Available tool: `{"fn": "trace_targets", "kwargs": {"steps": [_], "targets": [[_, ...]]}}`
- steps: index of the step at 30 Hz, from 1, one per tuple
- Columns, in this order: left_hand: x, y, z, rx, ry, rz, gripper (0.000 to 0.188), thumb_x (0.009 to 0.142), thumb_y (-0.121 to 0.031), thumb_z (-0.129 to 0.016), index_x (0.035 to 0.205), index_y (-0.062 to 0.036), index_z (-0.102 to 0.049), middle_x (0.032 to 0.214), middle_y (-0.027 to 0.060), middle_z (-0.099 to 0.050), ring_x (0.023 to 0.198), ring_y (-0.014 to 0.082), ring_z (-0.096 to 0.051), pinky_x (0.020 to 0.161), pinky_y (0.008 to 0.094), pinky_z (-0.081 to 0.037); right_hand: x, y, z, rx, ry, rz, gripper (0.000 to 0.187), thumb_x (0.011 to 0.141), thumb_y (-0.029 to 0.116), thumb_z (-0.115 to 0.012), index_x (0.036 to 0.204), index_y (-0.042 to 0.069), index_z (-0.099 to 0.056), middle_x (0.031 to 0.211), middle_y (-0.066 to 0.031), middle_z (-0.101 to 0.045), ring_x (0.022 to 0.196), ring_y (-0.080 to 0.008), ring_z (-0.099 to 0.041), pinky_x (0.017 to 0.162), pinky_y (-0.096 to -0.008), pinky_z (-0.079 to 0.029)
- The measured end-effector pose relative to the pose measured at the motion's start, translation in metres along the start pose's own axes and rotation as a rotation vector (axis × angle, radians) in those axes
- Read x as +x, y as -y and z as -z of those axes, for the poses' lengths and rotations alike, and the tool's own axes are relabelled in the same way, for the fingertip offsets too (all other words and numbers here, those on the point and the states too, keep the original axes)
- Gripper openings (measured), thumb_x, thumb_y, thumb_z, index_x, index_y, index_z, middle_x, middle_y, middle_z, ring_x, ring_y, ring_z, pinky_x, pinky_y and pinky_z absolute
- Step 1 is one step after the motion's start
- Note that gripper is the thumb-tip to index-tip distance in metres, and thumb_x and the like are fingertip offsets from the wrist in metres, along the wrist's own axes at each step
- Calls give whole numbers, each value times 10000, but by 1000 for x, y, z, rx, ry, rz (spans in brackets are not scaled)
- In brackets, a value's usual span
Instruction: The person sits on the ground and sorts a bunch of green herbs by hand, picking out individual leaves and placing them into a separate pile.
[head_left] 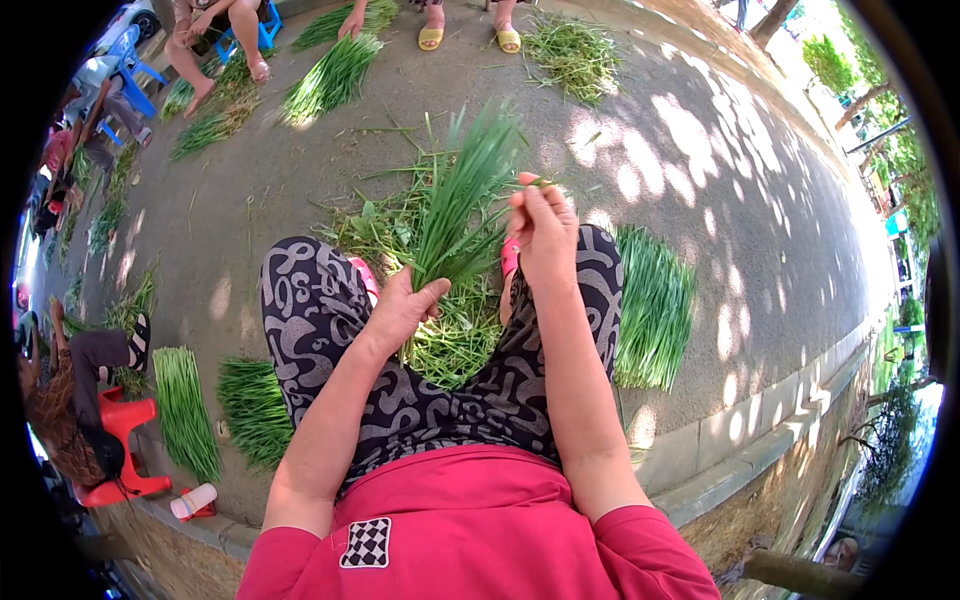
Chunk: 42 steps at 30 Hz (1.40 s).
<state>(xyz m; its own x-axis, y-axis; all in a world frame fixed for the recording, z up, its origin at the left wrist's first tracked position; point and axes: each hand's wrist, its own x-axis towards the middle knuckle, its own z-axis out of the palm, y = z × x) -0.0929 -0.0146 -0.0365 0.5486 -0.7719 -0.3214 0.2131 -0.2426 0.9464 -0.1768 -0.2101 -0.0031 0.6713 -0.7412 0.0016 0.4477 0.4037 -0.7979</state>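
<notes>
Stalks (468,190) are clamped in the left grip (408,308); the right grip (548,235) (just beside them) pinches a green scrap (541,183).

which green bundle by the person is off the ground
The bundle gripped in the left hand; the other bundles beside the person lie on the pavement.

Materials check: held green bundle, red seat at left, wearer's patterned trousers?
Green bundle in left hand: fresh plant leaves, slight sheen; long, thin, bending blades.
Red seat: likely moulded plastic, smooth; uniform colour, rounded edges.
Patterned trousers: soft matte fabric, by the folds; fibre unclear.
</notes>
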Motion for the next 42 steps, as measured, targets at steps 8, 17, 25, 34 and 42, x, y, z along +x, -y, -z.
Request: {"fn": "trace_targets", "kwargs": {"steps": [8, 17, 25, 34, 42], "targets": [[8, -2, 15, -329, -94, -77, 280, 869, -295, -694, 953, -72, -547, 764, -13, -548, 603, 77, -526, 514, 222, -423, -2, 2, 17, -123, -294, -70, 235, 921, 68, -468, 1144, 59, -540, 764, -20, -599, 553, -64, -488, 474, -204, -389], [7, -11, 24, -568, -79, -102, 236, 889, -251, -672, 967, -75, -536, 808, -1, -553, 632, 79, -537, 531, 226, -446, -13, -14, 17, -933, -113, -124, 494, 882, 188, -573, 1260, -108, -458, 975, -195, -655, 816, -251, -667, 669, -320, -521], [12, -7, 20, -616, -108, -85, 255, 889, -273, -671, 984, -72, -547, 825, 4, -574, 643, 83, -547, 548, 235, -458, -42, -16, -19, -1080, 574, -334, 392, 857, 239, -617, 1120, -50, -604, 1063, -215, -654, 952, -284, -648, 844, -351, -492], [20, 1, 12, -505, -229, -142, 347, 845, -392, -701, 878, -87, -538, 786, -7, -552, 676, 84, -530, 600, 237, -479, -77, -78, -34, -889, 552, -379, 679, 846, 96, -638, 1371, -77, -243, 910, -112, -568, 808, -169, -586, 708, -310, -499], [19, 0, 14, -320, -189, -163, 543, 808, -590, -646, 884, -61, -554, 774, 11, -563, 691, 103, -540, 663, 253, -453, -87, -92, -38, -811, 452, -274, 284, 897, 131, -497, 1118, -20, -400, 800, -69, -519, 579, -137, -489, 504, -288, -404]]}}
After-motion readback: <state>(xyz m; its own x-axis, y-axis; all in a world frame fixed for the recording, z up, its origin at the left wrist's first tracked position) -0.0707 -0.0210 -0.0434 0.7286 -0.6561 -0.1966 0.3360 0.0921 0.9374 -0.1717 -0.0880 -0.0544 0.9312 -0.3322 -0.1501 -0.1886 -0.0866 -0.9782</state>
